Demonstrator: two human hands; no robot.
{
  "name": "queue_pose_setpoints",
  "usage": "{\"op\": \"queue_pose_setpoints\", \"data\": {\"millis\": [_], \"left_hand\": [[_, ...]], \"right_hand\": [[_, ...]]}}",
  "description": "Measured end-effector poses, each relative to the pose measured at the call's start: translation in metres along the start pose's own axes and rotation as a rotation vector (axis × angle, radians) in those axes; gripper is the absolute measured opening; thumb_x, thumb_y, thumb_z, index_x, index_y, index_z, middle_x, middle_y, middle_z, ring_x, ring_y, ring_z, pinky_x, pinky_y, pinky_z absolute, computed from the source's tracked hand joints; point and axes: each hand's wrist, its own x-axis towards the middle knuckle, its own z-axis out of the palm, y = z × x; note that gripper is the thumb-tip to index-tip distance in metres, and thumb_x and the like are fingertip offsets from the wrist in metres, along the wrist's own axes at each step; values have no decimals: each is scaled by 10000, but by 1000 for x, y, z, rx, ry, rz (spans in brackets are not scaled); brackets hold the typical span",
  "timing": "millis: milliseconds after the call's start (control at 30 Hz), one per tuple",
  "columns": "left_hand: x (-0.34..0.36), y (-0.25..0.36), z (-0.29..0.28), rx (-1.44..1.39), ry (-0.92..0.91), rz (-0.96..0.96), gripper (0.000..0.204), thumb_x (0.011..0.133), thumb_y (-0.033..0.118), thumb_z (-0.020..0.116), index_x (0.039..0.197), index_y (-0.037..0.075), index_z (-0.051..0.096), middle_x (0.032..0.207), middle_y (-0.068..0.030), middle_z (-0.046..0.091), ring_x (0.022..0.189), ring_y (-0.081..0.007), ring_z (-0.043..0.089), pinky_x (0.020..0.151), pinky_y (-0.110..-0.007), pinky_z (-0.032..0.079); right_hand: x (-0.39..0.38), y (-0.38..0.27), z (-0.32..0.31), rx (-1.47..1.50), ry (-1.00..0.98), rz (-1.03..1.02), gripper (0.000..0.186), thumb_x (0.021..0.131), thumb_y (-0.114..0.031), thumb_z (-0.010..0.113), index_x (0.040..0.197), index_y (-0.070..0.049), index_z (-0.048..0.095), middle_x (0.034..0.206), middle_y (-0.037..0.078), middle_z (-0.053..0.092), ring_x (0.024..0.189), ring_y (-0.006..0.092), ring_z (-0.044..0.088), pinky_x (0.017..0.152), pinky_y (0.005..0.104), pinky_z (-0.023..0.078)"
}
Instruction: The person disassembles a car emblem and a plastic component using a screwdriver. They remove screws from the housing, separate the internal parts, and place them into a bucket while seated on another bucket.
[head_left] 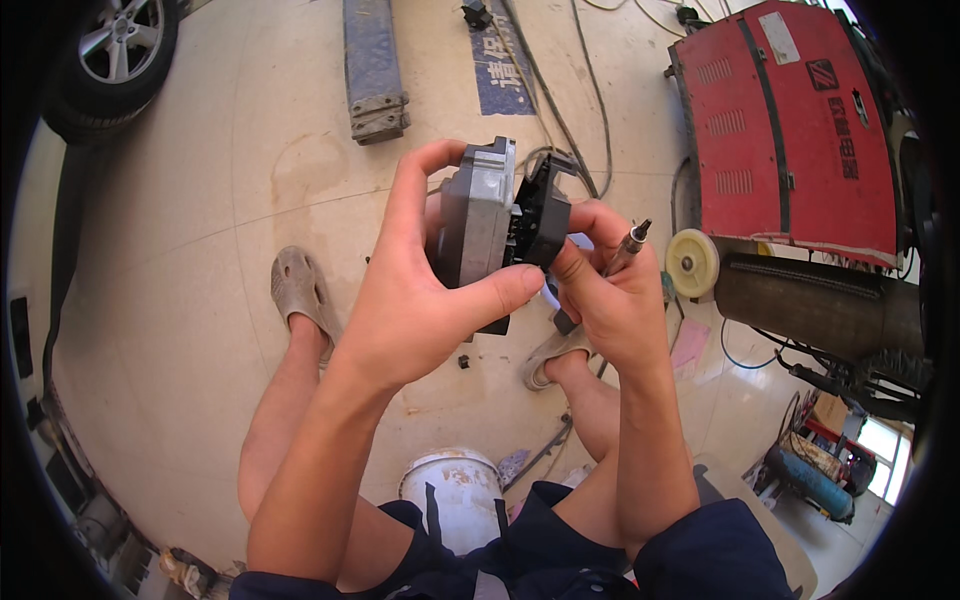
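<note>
In front of me my left hand (400, 290) is closed round a boxy grey metal housing (480, 215) with dark sides, its thumb stretched along the near edge. Against the housing's right side is a black plastic cover (543, 215), tilted, with a gap between the two at the top. My right hand (615, 300) pinches this cover at its lower right corner. A screwdriver (627, 250) with a metal shank is tucked in the same hand, its tip pointing up and right. Fingers hide most of its handle and the inside of the joint.
A red machine cabinet (790, 140) stands at the right, beside a pale wheel (692, 263) and a dark cylinder (810, 295). Cables (590, 110) run over the floor near a blue metal beam (373, 65). A white bucket (452, 490) sits between my legs; a car wheel (118, 50) is far left.
</note>
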Motion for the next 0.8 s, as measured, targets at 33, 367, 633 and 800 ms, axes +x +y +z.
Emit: {"op": "queue_pose_setpoints", "data": {"millis": [33, 367, 633, 800], "left_hand": [[0, -2, 0, 2, -15, 14, 854, 757, 90, 815, 1431, 42, 293, 1108, -125, 629, 938, -162, 634, 737, -296, 540], [2, -1, -14, -418, -116, -189, 746, 732, 104, 728, 1391, -3, 395, 1178, -140, 599, 1000, -220, 615, 841, -345, 522], [2, -14, -16, -647, -226, -209, 695, 756, 254, 690, 1350, -15, 447, 1199, -164, 584, 899, -212, 569, 697, -339, 446], [5, -16, -15, -704, -280, -260, 711, 716, 231, 698, 1328, -32, 448, 1146, -161, 591, 878, -249, 604, 710, -373, 501]], "right_hand": [[0, -1, -1, -32, -4, 39, 117, 996, -91, 616, 1069, -1, 632, 946, -9, 653, 749, 24, 546, 597, 175, 411], [-1, -10, -3, 120, -66, -30, 200, 1027, -214, 582, 960, -28, 612, 851, -41, 579, 633, -22, 425, 524, 177, 334], [-2, -12, -1, 17, -26, -309, 218, 885, 78, 653, 1087, -2, 633, 1070, 81, 591, 867, 97, 575, 618, 175, 478], [-3, -10, 3, 70, 15, -404, 170, 849, 100, 680, 986, 0, 671, 1032, 88, 586, 668, 36, 569, 553, 173, 421]]}}
